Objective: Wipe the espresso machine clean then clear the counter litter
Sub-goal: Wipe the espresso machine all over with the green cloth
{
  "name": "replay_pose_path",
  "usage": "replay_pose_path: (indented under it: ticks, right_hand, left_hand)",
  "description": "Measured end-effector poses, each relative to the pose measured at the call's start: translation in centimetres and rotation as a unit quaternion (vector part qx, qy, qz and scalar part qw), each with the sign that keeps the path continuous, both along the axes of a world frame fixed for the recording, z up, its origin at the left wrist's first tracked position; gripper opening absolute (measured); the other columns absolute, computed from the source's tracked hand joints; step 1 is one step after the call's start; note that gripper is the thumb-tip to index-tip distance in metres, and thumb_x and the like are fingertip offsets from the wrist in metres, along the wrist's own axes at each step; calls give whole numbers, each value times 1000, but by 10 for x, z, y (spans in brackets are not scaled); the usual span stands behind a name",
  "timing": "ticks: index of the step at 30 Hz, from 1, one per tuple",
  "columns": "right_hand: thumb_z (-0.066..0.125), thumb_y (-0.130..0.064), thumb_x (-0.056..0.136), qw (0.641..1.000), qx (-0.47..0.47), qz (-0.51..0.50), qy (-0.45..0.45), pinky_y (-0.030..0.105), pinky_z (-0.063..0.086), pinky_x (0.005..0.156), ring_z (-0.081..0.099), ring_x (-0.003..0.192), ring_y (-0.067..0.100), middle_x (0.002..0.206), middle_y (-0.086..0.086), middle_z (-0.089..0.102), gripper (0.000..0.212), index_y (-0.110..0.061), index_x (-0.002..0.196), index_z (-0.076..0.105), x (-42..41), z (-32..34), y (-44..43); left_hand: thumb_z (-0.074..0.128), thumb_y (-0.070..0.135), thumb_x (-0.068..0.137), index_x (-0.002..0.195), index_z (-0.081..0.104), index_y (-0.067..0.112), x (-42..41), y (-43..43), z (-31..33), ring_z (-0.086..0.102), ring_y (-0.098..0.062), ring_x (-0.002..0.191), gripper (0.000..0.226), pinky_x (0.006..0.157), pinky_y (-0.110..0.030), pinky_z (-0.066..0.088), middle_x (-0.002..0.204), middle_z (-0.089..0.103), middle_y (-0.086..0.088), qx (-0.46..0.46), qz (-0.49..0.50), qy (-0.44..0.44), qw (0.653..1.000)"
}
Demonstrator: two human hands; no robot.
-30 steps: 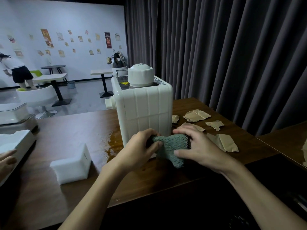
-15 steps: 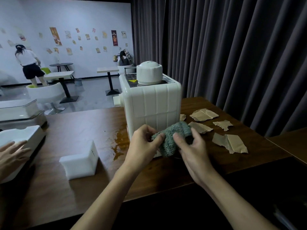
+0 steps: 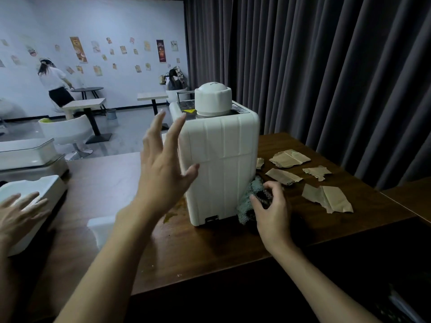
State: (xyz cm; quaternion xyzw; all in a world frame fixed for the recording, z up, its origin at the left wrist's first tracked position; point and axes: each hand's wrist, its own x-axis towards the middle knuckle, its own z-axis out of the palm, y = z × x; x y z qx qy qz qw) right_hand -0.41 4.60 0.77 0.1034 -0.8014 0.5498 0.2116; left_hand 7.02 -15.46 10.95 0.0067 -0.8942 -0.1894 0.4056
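- While the right hand (image 3: pixel 271 207) bunches the green cloth (image 3: pixel 253 201) against the lower right side of the espresso machine (image 3: pixel 219 169), the wiping step looks to be just starting; I see no face of the machine rubbed over yet.
- Its fingers are curled shut on the cloth, which is pressed between palm and casing near the base.
- At about nine o'clock from the machine, the left hand (image 3: pixel 163 164) is raised and spread wide, holding nothing, its thumb just touching or nearly touching the left front edge of the casing; I cannot tell which.
- A brown spill (image 3: pixel 173 209) lies on the counter (image 3: pixel 98 183) at the machine's lower left corner.
- Torn brown paper scraps (image 3: pixel 327 198) lie at three o'clock from the machine, apart from both hands, so the litter step is not begun.
- Next, I judge, the left hand needs to settle on the casing to brace it, so the light-looking machine does not slide while the cloth is drawn up and across.
- Half a second ago both hands gripped the cloth together in front of the machine; now the left has let go and lifted, and the cloth has shifted round to the right side.
- Another person's hand (image 3: pixel 19 213) rests by a white tray (image 3: pixel 44 187) at far nine o'clock.
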Motion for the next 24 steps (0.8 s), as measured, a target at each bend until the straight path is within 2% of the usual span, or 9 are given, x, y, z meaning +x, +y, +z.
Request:
replay_pose_path:
  ticks: [2,4,6,9,12,15,17,20,24]
  right_hand:
    - [72,-17,86,1000,26,-10,-9,8,39,84,54,110,19,119,5,56,34,-5,117,61,-5,-6,-3]
    - [69,-26,88,999,35,14,-30,26,43,99,49,123,20,133,7,51,47,0,126,58,-4,-9,-5]
    - [59,-32,94,996,47,41,-58,28,41,103,42,130,15,145,6,41,47,0,129,56,0,-10,-7]
    - [43,-26,102,994,78,51,-61,12,30,92,40,121,7,148,9,35,35,-1,111,64,6,-14,-9]
    - [55,-16,97,996,71,19,-45,10,32,91,42,114,6,140,8,41,30,1,121,63,7,-18,-15]
    - [67,-13,90,997,54,-20,-60,12,37,83,50,105,9,127,9,52,34,0,121,63,5,-22,-21]
    - [70,-12,87,996,57,-38,-58,18,41,80,59,105,19,120,8,58,35,-1,120,64,6,-29,-26]
    - [71,-14,87,995,36,-60,-64,21,43,79,61,105,22,116,8,62,37,-5,121,62,9,-33,-33]
    - [71,-15,86,993,-18,-69,-91,13,39,60,56,91,16,106,4,60,35,-14,116,53,13,-30,-42]
  left_hand:
    - [80,18,80,155,20,35,-5,-10,8,12,-24,153,98,121,-53,22,167,7,-1,8,-49,-47,998]
    - [80,18,81,156,20,33,-9,-19,11,14,-21,153,98,121,-55,24,167,12,3,-14,-68,-69,995]
    - [82,16,80,155,21,32,-11,-24,12,15,-18,153,98,122,-52,24,166,16,4,-19,-84,-74,994]
    - [83,14,78,155,20,33,-14,-30,12,13,-16,153,101,123,-47,22,165,14,6,-21,-99,-83,991]
    - [82,13,79,155,19,33,-14,-30,12,11,-15,153,101,123,-47,20,166,12,7,-20,-105,-87,990]
    - [82,12,79,155,20,32,-14,-29,11,10,-14,154,100,123,-50,23,165,13,6,-13,-111,-84,990]
    - [82,13,80,155,20,33,-14,-29,10,10,-15,153,100,122,-52,23,166,13,6,-8,-110,-86,990]
    - [82,14,80,155,20,35,-15,-31,9,10,-17,153,100,118,-57,31,165,11,8,1,-115,-88,989]
    - [82,13,79,154,21,36,-16,-31,7,12,-18,152,99,113,-60,37,164,11,11,14,-128,-81,988]
